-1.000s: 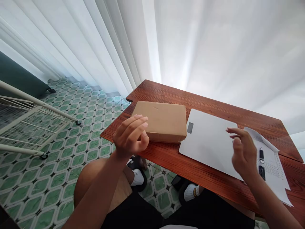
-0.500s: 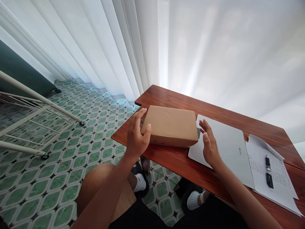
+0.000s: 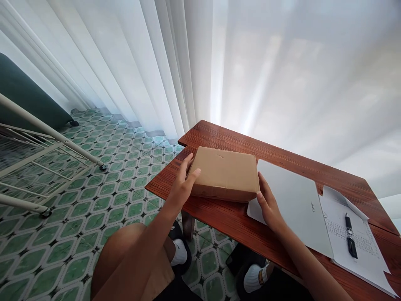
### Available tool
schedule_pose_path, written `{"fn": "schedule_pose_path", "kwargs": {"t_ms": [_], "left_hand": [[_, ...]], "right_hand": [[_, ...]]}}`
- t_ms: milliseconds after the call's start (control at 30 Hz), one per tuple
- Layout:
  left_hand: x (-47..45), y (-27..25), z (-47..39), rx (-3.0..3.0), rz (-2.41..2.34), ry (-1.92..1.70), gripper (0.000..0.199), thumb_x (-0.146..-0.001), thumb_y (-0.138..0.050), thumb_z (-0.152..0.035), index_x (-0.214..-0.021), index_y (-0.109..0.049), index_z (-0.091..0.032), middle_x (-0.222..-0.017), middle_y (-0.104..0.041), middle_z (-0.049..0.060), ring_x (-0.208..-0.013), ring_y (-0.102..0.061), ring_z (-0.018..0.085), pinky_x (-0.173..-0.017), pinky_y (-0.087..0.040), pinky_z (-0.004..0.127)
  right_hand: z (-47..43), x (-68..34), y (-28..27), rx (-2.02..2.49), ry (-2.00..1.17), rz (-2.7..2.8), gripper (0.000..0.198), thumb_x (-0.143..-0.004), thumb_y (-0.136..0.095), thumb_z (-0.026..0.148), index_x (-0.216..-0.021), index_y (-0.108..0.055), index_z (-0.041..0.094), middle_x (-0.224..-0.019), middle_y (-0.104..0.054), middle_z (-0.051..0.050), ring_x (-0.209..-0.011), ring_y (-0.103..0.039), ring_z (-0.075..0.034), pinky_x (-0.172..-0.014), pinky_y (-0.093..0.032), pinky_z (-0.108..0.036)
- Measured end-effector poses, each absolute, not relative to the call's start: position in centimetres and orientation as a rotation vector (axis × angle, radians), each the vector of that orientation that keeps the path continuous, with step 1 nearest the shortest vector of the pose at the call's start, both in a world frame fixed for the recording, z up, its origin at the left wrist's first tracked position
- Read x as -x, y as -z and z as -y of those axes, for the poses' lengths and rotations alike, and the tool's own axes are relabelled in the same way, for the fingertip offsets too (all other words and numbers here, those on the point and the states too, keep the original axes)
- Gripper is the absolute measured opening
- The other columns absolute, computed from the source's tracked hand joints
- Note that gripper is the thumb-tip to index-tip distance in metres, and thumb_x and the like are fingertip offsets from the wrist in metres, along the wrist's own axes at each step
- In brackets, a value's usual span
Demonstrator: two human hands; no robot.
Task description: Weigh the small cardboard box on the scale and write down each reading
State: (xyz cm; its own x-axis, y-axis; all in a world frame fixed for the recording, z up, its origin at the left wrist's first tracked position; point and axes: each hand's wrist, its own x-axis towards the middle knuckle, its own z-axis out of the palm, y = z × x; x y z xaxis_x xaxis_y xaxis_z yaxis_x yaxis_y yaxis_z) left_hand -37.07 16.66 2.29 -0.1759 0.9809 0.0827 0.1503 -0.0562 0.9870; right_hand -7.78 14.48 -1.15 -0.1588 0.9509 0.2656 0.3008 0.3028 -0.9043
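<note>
Both ends of a cardboard box (image 3: 224,172) meet spread fingers: the left hand (image 3: 182,183) and right hand (image 3: 270,207) touch its sides. It lies on the bench (image 3: 219,214), beside a pale flat panel (image 3: 293,205).

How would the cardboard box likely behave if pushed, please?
The cardboard box probably keeps its shape, since its faces look flat. It seems unlikely to tip, lying broad and low on the table.
</note>
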Motion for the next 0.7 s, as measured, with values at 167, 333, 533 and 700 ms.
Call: {"fn": "schedule_pose_path", "kwargs": {"t_ms": [167, 333, 533, 700], "left_hand": [[36.8, -2.2, -16.6, -1.224, -1.470, -1.311, 0.066, -0.090, -0.060, -0.044, -0.152, -0.043, -0.029, -0.159, -0.039, 0.002, -0.147, -0.035, 0.030, -0.123, -0.029, 0.046], [36.6, -2.3, -16.5, -1.093, -1.390, -1.342, 0.066, -0.088, -0.062, -0.043, -0.151, -0.045, -0.034, -0.158, -0.040, -0.002, -0.144, -0.038, 0.029, -0.119, -0.034, 0.046], [36.5, -2.1, -16.6, -1.054, -1.365, -1.393, 0.063, -0.085, -0.065, -0.040, -0.146, -0.050, -0.036, -0.154, -0.045, -0.004, -0.142, -0.041, 0.027, -0.112, -0.038, 0.039], [36.2, -1.8, -16.9, -1.011, -1.338, -1.428, 0.065, -0.082, -0.066, -0.042, -0.144, -0.050, -0.032, -0.148, -0.050, 0.001, -0.131, -0.050, 0.028, -0.097, -0.046, 0.036]], "right_hand": [[-14.5, 8.1, 1.6, 1.240, -0.778, 1.790, 0.066, -0.100, -0.051, 0.053, -0.159, -0.030, 0.034, -0.161, -0.040, -0.008, -0.145, -0.043, -0.034, -0.116, -0.043, -0.057], [-14.7, 8.0, 1.9, 1.230, -0.685, 1.885, 0.060, -0.101, -0.047, 0.051, -0.156, -0.037, 0.029, -0.161, -0.038, -0.011, -0.145, -0.042, -0.034, -0.119, -0.037, -0.058], [-14.6, 7.8, 1.1, 1.206, -0.703, 1.922, 0.053, -0.103, -0.047, 0.047, -0.153, -0.042, 0.030, -0.157, -0.045, -0.009, -0.136, -0.052, -0.031, -0.107, -0.052, -0.049], [-14.5, 8.0, 0.4, 1.223, -0.744, 1.900, 0.058, -0.103, -0.047, 0.046, -0.157, -0.037, 0.029, -0.146, -0.056, -0.011, -0.122, -0.062, -0.030, -0.101, -0.054, -0.048]]}}
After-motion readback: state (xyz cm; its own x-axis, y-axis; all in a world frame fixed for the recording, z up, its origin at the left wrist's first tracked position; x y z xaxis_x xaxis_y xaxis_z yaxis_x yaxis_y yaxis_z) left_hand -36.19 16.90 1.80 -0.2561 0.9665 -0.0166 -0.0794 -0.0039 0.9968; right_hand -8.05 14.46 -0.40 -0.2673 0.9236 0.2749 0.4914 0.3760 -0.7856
